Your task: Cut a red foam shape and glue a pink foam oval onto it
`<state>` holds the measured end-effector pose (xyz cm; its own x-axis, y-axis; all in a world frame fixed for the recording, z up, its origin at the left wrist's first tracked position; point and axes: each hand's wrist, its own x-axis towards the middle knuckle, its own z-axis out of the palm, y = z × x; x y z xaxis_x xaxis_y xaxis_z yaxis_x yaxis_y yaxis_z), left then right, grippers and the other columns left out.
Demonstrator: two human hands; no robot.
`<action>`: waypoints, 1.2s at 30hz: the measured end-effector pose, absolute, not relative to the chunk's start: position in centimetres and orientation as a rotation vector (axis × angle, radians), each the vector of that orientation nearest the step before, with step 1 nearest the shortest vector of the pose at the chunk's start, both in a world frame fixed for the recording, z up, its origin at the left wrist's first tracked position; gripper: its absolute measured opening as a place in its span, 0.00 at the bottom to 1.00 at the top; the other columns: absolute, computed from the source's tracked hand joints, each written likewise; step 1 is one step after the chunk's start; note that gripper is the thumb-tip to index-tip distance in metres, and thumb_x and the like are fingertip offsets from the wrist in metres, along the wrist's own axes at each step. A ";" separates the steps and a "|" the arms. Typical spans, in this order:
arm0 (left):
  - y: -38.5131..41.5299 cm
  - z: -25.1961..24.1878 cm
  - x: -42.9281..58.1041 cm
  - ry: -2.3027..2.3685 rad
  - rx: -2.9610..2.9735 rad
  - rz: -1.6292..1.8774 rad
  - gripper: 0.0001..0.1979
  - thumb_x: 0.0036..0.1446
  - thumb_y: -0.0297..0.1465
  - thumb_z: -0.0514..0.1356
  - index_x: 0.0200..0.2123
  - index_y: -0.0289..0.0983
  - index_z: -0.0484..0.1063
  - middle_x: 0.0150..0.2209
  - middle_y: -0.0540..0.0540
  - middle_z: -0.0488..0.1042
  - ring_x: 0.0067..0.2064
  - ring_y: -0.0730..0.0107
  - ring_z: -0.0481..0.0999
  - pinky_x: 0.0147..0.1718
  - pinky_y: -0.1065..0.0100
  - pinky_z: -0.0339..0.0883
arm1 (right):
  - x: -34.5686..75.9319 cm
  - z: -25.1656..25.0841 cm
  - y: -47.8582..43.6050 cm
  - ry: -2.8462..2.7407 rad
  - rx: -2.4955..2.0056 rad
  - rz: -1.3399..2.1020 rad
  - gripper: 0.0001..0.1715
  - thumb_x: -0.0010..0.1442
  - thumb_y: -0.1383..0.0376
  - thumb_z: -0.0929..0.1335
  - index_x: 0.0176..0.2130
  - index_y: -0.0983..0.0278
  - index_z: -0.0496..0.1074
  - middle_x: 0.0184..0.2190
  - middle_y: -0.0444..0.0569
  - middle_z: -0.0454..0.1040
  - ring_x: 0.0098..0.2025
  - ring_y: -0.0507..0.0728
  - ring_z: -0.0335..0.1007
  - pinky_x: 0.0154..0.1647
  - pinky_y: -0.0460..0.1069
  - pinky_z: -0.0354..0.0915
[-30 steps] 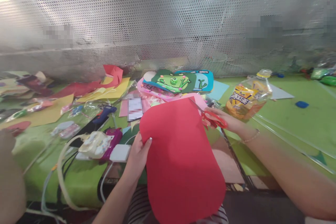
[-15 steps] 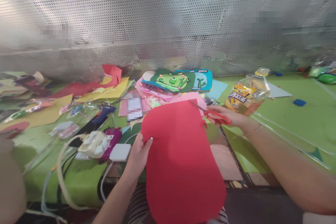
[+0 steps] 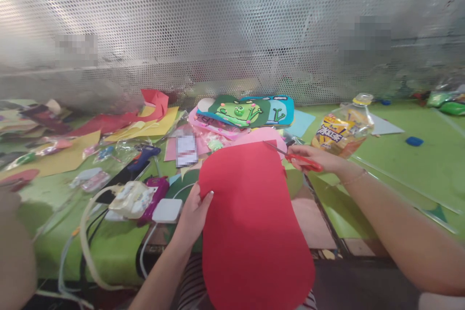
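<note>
My left hand (image 3: 193,215) grips the left edge of a large red foam sheet (image 3: 250,223) with rounded corners, held upright over my lap. My right hand (image 3: 319,161) is closed on red-handled scissors (image 3: 296,157), whose blades meet the sheet's upper right edge. A small notch shows in that edge just below the blades. Behind the sheet lie a pink sheet (image 3: 267,134) and a green frog craft (image 3: 241,111).
A green table (image 3: 417,169) carries coloured paper scraps, a blue glue gun (image 3: 143,156), a white charger (image 3: 167,210) with cables, and a plastic bottle (image 3: 343,131) lying near my right hand. A perforated metal screen (image 3: 232,34) stands behind. A person's arm is at the lower left.
The scissors and my right hand have shifted slightly right and up along the sheet's top right edge. The red sheet has tilted a little; my left hand keeps its grip.
</note>
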<state>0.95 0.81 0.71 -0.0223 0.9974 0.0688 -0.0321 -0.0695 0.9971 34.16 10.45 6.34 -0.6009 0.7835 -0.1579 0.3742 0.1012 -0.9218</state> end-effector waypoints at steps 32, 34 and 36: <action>0.5 1.2 1.2 1.240 1.247 1.222 0.15 0.53 0.41 0.59 0.41 0.38 0.68 0.49 0.41 0.71 0.51 0.54 0.71 0.45 0.60 0.67 | 34.6 6.2 11.0 -2.200 -1.214 1.208 0.18 0.54 0.50 0.66 0.33 0.63 0.66 0.27 0.45 0.69 0.28 0.52 0.61 0.27 0.46 0.57; 0.4 1.3 1.3 1.255 1.228 1.218 0.15 0.53 0.41 0.59 0.40 0.38 0.68 0.49 0.41 0.72 0.51 0.54 0.71 0.44 0.60 0.67 | 34.8 6.0 11.1 -2.240 -1.228 1.124 0.18 0.54 0.51 0.66 0.33 0.63 0.67 0.29 0.46 0.71 0.30 0.54 0.64 0.30 0.48 0.59; 0.4 1.4 1.4 1.268 1.209 1.211 0.15 0.52 0.41 0.60 0.39 0.38 0.68 0.49 0.41 0.72 0.50 0.54 0.71 0.44 0.60 0.67 | 35.1 5.9 11.4 -2.279 -1.242 1.036 0.17 0.53 0.51 0.67 0.33 0.63 0.68 0.31 0.47 0.72 0.33 0.56 0.65 0.32 0.49 0.60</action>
